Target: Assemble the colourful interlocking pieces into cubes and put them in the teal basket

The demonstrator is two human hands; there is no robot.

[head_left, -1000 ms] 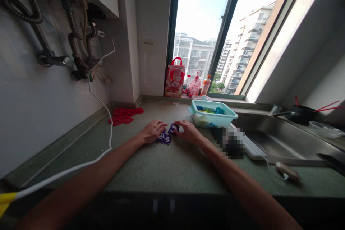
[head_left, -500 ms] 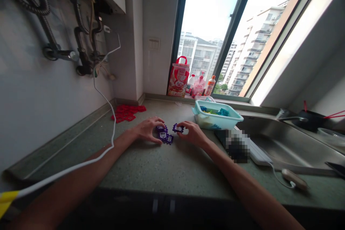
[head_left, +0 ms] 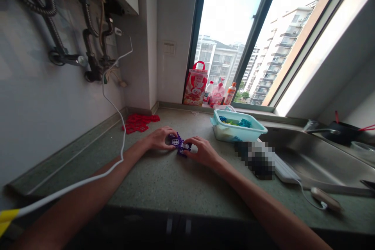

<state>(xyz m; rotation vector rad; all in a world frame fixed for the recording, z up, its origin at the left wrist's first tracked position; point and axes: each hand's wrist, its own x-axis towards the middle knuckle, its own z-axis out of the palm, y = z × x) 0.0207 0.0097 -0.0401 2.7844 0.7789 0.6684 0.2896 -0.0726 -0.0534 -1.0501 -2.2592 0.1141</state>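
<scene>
Several small purple pieces with white patterns lie together on the grey-green counter [head_left: 164, 179]. My left hand [head_left: 161, 139] has thumb and fingers closed round the left purple piece [head_left: 175, 141]. Just to the right, my right hand [head_left: 202, 150] pinches another purple piece [head_left: 185, 146], which touches or overlaps the group. A further purple part shows below, between the hands. Fingers partly hide the pieces, so how they join cannot be made out. Flat red linked pieces [head_left: 140, 122] lie behind my left hand, near the wall.
A light-blue tub [head_left: 238, 133] with blue, green and yellow pieces stands behind my right hand. Right of it are a white power strip [head_left: 284, 168], a sink [head_left: 319, 160] and a blurred-out object. A white cable [head_left: 123, 133] hangs across my left forearm.
My right hand has moved left and slightly down, bringing its purple piece against the others. My left hand's fingers have closed on the left piece. The view has shifted slightly.
</scene>
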